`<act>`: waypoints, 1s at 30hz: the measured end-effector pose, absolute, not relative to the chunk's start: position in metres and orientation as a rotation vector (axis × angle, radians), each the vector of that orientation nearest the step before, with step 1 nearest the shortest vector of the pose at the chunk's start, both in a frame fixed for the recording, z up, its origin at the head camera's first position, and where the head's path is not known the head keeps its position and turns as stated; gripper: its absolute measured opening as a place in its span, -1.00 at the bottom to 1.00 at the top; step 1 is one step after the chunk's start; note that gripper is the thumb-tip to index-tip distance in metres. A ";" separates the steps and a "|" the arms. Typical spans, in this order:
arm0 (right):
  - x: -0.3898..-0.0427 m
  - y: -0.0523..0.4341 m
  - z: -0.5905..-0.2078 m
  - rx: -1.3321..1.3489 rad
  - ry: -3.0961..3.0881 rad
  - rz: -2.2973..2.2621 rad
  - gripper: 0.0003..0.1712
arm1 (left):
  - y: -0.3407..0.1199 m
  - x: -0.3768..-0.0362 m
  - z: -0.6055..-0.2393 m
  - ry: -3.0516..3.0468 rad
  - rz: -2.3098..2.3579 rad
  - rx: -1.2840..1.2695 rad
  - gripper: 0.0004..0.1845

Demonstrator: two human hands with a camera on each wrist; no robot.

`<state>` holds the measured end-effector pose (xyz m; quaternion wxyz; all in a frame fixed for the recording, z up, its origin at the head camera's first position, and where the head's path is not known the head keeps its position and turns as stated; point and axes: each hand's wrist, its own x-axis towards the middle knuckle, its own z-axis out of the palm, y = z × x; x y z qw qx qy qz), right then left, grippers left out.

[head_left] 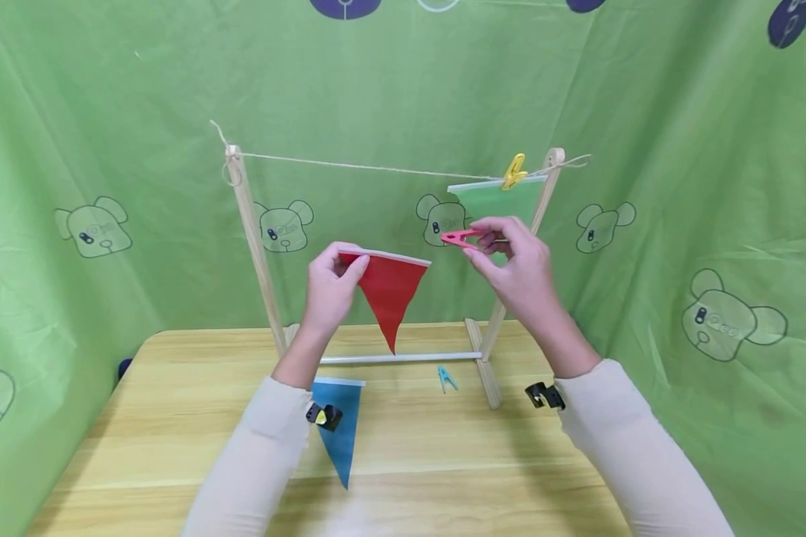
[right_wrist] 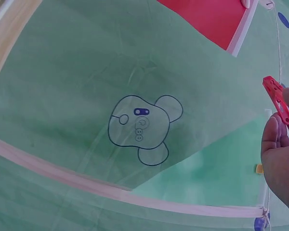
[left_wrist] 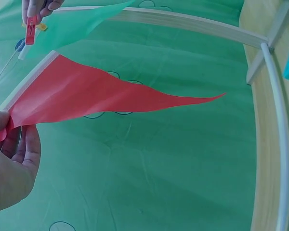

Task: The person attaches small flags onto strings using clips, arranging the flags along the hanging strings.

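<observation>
My left hand pinches the top left corner of a red triangular flag, held up below the string. In the left wrist view the red flag stretches out from my fingers. My right hand pinches a pink clothespin in the air near the flag's right corner; the same clothespin shows in the right wrist view. A green flag hangs from the string under a yellow clothespin. The string runs between two posts of a wooden rack.
A blue flag lies on the wooden table near my left forearm. A blue clothespin lies by the rack's base bar. Green cloth with bear prints surrounds the table on all sides.
</observation>
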<state>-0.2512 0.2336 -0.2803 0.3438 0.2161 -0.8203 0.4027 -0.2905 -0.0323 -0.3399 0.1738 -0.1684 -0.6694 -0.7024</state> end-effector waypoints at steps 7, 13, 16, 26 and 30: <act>-0.255 0.230 -0.268 0.566 -2.131 1.014 -0.63 | -0.030 -0.294 -0.330 -1.897 -1.986 -0.497 -0.84; -0.257 0.227 -0.260 0.556 -2.154 1.007 -0.60 | -0.027 -0.297 -0.324 -1.862 -2.015 -0.493 -0.84; -0.260 0.226 -0.254 0.568 -2.144 0.995 -0.61 | -0.025 -0.299 -0.320 -1.851 -2.017 -0.490 -0.84; -0.263 0.223 -0.223 0.602 -2.118 0.919 -0.64 | -0.023 -0.302 -0.307 -1.814 -2.008 -0.469 -0.84; -0.262 0.222 -0.213 0.573 -2.131 0.918 -0.62 | -0.022 -0.304 -0.305 -1.815 -2.012 -0.467 -0.84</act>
